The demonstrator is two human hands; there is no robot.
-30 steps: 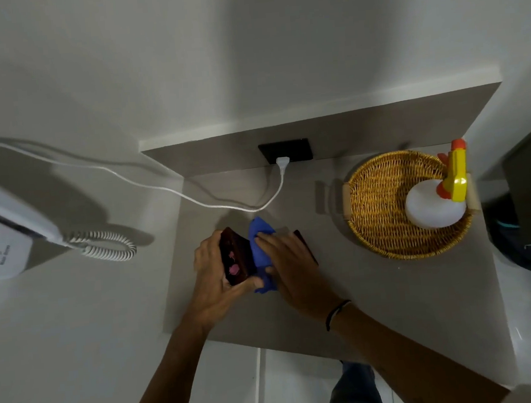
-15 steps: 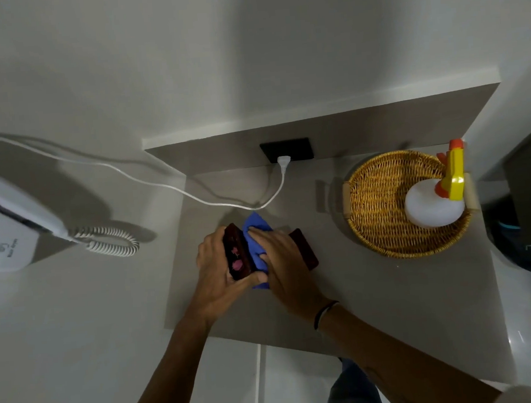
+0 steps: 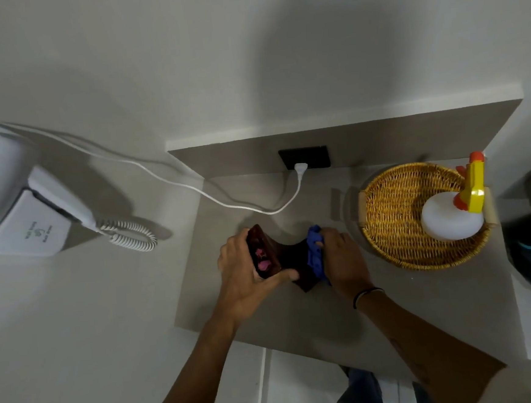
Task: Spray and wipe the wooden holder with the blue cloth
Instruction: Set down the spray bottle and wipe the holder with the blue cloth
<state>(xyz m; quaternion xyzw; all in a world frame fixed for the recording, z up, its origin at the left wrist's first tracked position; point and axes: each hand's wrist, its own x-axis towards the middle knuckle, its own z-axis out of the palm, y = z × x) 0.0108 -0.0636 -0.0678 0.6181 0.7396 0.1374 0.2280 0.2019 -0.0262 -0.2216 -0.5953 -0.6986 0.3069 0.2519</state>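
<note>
- Both of my hands are on the wooden holder [image 3: 289, 258], which sits on the tabletop [image 3: 393, 302] directly between them.
- My left hand [image 3: 244, 276] is wrapped around the holder's left end, fingers curled over the far side and thumb stretched along the near edge; pink shapes show on the dark face beside my palm.
- My right hand [image 3: 341, 259] is closed on the bunched blue cloth [image 3: 315, 254], pressing it against the holder's right end.
- Just right of my right hand stands a wicker basket [image 3: 392, 210], and inside it lies a white spray bottle [image 3: 449, 215] with a yellow and orange trigger head.
- Beyond my hands a white cable [image 3: 193, 188] runs to a plug in a black wall socket [image 3: 303, 157].
- Far to the left of my left hand hangs a white wall-mounted hair dryer [image 3: 33, 216] with a coiled cord.
</note>
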